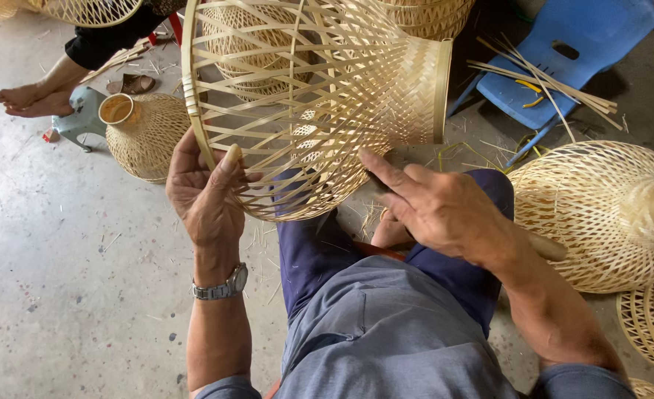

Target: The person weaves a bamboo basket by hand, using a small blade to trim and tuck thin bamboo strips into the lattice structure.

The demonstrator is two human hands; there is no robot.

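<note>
A large woven bamboo lampshade frame [327,89] lies on its side over my knees, wide rim toward me, narrow neck pointing right. My left hand [205,188] grips the wide rim at its lower left, thumb over the edge. A metal watch sits on that wrist. My right hand [434,207] presses against the lower right of the weave, index finger stretched onto the strips. A dark tool shows beneath its fingers; I cannot tell whether the hand holds it.
A finished bamboo shade [146,133] lies on the concrete floor at left, two more [600,214] at right. A blue plastic chair [563,52] with loose bamboo strips [545,81] stands at upper right. Another person's bare feet [28,100] rest at upper left.
</note>
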